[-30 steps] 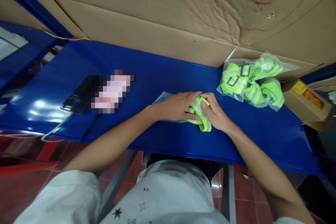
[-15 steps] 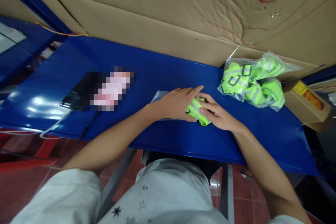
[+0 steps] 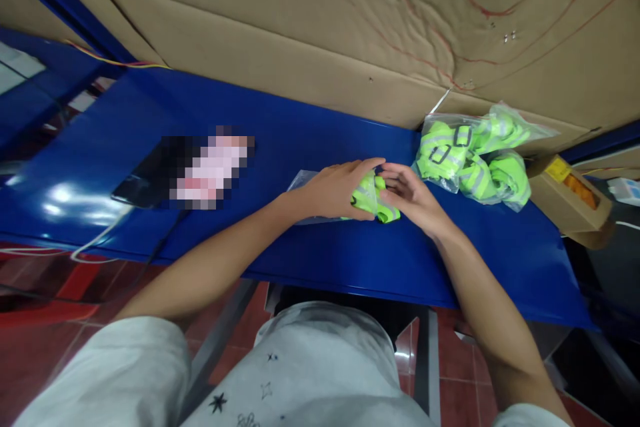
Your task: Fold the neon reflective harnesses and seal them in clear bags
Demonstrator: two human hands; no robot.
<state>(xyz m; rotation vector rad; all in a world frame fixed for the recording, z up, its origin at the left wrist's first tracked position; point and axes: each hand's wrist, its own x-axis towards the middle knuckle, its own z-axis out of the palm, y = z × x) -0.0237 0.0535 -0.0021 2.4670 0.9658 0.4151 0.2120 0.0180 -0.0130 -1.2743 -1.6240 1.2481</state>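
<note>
My left hand (image 3: pixel 337 192) lies over a clear plastic bag (image 3: pixel 301 180) on the table, its fingers and thumb curved around a bundled neon-green reflective strap (image 3: pixel 366 196). The strap is partly inside the bag, and its right end sticks out past the bag's edge. Part of the bundle is hidden under my left palm. At that right end is my right hand (image 3: pixel 417 200), fingers bent and thumb apart from them. Its thumb tip is close to the strap; whether it touches cannot be made out.
Bagged neon-green straps with black buckles (image 3: pixel 443 150) lie at the back right of the blue table (image 3: pixel 280 123). Beside them is an open cardboard box (image 3: pixel 570 197) with something orange inside. On the left are a black phone-like object (image 3: pixel 137 183) and a pixelated pink item (image 3: pixel 213 170). A cardboard panel (image 3: pixel 250 33) stands behind.
My right hand has loosened from the strap's end, its thumb and fingers now farther apart. My left hand keeps its hold on the bagged strap. The whole view has shifted slightly.
</note>
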